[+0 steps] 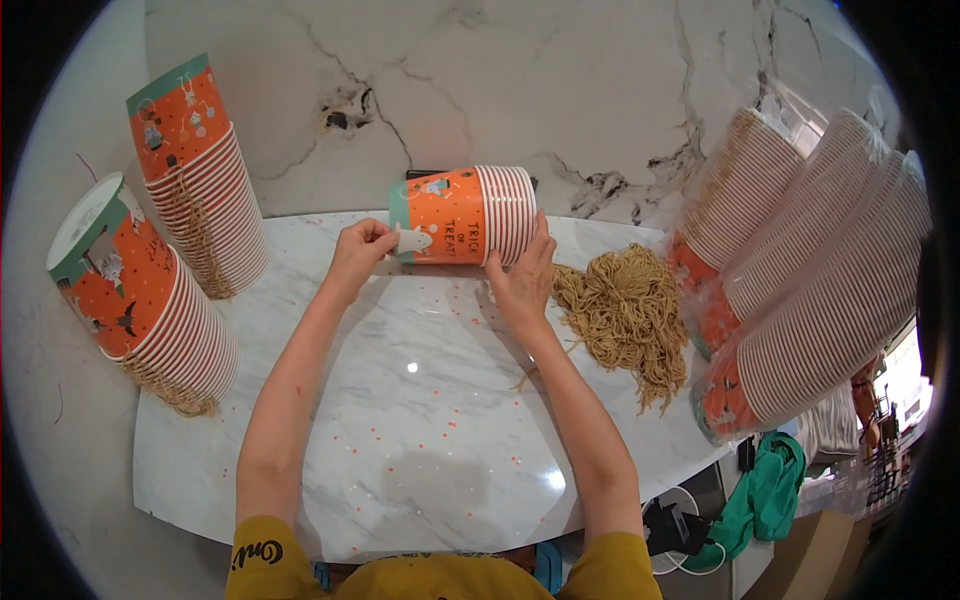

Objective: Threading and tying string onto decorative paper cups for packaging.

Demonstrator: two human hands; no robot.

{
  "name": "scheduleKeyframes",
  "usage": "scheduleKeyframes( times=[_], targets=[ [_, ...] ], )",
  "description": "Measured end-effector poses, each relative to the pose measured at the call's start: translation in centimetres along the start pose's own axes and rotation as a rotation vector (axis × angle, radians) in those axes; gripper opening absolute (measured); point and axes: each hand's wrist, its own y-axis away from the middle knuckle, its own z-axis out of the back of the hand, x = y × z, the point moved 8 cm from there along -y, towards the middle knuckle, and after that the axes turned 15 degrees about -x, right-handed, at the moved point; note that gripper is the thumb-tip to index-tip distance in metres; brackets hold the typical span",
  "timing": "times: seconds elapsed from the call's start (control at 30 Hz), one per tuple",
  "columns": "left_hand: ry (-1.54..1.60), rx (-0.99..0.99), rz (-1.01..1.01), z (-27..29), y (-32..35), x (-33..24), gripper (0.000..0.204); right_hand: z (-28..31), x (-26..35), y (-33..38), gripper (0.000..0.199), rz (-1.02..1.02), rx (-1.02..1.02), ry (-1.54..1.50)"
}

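Left hand [362,250]: my fingers are clamped on the green base end of the orange cup stack [440,215], seemingly to steady it.
Right hand [525,278]: my fingers grip the white rims, likely keeping the nested cups together.
Cup stack: sideways at the far edge of the bench [400,480], between my hands, perhaps so both ends stay reachable.
Twine heap [630,315]: just right, probably for easy reach.
Left stacks [130,265]: base-up with twine, apart from the plastic-wrapped stacks [825,320], perhaps to avoid mixing.
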Motion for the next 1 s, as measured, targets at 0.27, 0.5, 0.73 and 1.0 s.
scheduleKeyframes(
  times=[0.27,0.5,0.73,1.0],
  targets=[
    [0.019,0.032,-0.048,0.26,-0.25,0.02,0.015,0.13,0.17,-0.11,0.09,0.032,-0.002,0.035],
    [0.046,0.035,-0.045,0.52,-0.75,0.49,0.013,-0.16,0.02,-0.17,0.09,-0.005,0.013,0.024],
    [0.053,0.032,-0.049,0.77,-0.72,-0.34,0.011,0.13,0.17,-0.36,0.09,0.006,-0.009,0.023],
    [0.049,0.038,-0.035,0.98,-0.8,-0.32,0.011,0.35,0.03,-0.64,0.091,-0.038,0.004,0.014]
  ],
)
